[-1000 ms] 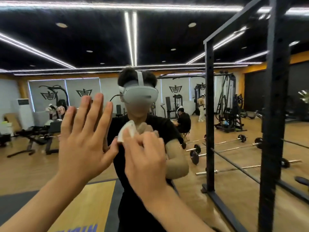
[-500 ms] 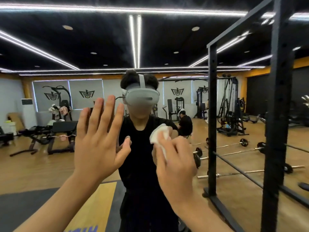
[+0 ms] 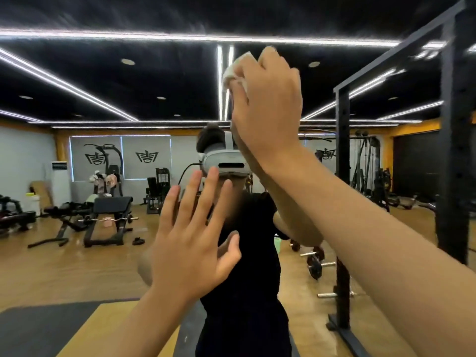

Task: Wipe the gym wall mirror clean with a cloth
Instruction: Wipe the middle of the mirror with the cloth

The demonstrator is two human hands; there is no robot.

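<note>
White cloth (image 3: pixel 235 70) bunched in right hand (image 3: pixel 268 104), fingers curled round it, pressed high on wall mirror (image 3: pixel 103 73), above reflected headset (image 3: pixel 226 161). Left hand (image 3: pixel 190 243) lower, fingers straight and spread, palm toward glass; contact with glass not clear. Black power rack (image 3: pixel 453 150) stands at right beside mirror. Reflection shows weight bench (image 3: pixel 108 217), barbell (image 3: pixel 315 264) on wooden floor (image 3: pixel 77 274), strip lights (image 3: pixel 180 37) across dark ceiling (image 3: pixel 167 81), white air conditioner (image 3: pixel 59 181) far left.
</note>
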